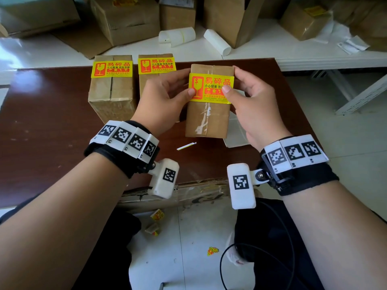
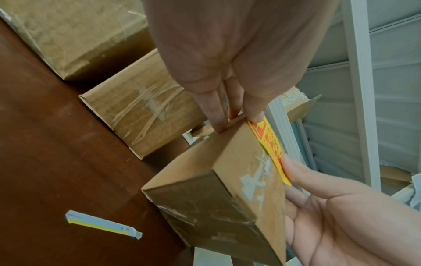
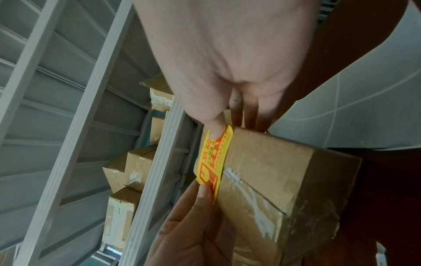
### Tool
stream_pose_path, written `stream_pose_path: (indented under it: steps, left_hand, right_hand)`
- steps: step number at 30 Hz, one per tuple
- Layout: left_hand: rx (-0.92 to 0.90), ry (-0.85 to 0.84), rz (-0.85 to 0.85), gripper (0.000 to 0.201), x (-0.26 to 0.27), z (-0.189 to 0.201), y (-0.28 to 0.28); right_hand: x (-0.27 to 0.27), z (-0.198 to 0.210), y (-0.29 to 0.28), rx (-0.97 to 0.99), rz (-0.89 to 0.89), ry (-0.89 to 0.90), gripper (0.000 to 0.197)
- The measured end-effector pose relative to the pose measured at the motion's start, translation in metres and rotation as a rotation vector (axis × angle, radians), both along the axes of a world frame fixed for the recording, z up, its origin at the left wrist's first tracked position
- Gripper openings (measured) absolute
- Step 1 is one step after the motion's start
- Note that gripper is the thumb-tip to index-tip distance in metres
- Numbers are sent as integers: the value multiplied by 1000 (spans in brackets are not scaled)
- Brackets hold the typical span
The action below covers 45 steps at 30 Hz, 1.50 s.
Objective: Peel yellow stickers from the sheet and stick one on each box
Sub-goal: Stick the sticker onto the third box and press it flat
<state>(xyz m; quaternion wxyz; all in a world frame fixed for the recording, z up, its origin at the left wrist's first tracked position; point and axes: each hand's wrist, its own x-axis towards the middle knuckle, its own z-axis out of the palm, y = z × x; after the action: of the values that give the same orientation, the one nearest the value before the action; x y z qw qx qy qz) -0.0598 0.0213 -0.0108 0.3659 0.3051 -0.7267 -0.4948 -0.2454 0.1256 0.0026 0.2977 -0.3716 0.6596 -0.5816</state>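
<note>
Third box (image 1: 207,114) held up off the brown desk (image 1: 41,122), tilted toward the head camera, probably to give the thumbs a firm face to press on. Left hand (image 1: 165,97) and right hand (image 1: 254,101) both grasping the box, fingers behind its top edge, thumbs flat on the yellow sticker (image 1: 210,88). Sticker across the upper front, over the taped seam; its lower edge looks slightly lifted in the wrist views, so smoothing down seems unfinished. Plain kraft cardboard, glossy clear tape, torn white residue down the middle. Two boxes behind on the desk, left box (image 1: 112,91) and middle box (image 1: 156,70), already labelled. Thin backing strip (image 1: 186,146) lying near the desk's front edge.
</note>
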Motion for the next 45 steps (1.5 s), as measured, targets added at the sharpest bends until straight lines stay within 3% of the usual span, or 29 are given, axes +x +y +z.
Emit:
stream_pose_path:
  steps: [9, 12, 14, 19, 23, 28, 32, 36, 40, 45]
  left_hand:
    - [81, -20, -38, 59, 4, 2, 2]
    - [128, 62, 31, 43, 2, 8, 12]
    - [57, 55, 94, 29, 0, 10, 17]
    - [-102, -40, 148, 44, -2, 8, 18]
    - [-70, -16, 37, 44, -1, 8, 13]
    - [-55, -22, -111, 49, 1, 9, 7]
    - [7, -20, -129, 51, 1, 5, 6]
    - [184, 84, -24, 29, -3, 10, 16]
    - [128, 80, 149, 21, -5, 11, 18]
    - [103, 50, 235, 23, -6, 11, 16]
  right_hand:
    - [-11, 3, 8, 56, 168, -54, 69]
    - [-9, 7, 10, 47, 148, -112, 63]
    - [-4, 9, 11, 25, 108, -128, 53]
    - [4, 8, 12, -13, 0, 56, 58]
    - [0, 8, 13, -22, -35, 77, 46]
    - [-5, 8, 13, -36, -24, -44, 27]
    - [-7, 6, 12, -34, -60, -116, 29]
    - [-7, 5, 12, -30, -88, -131, 30]
    - [1, 10, 14, -52, -70, -103, 26]
    - [6, 10, 14, -79, -40, -39, 36]
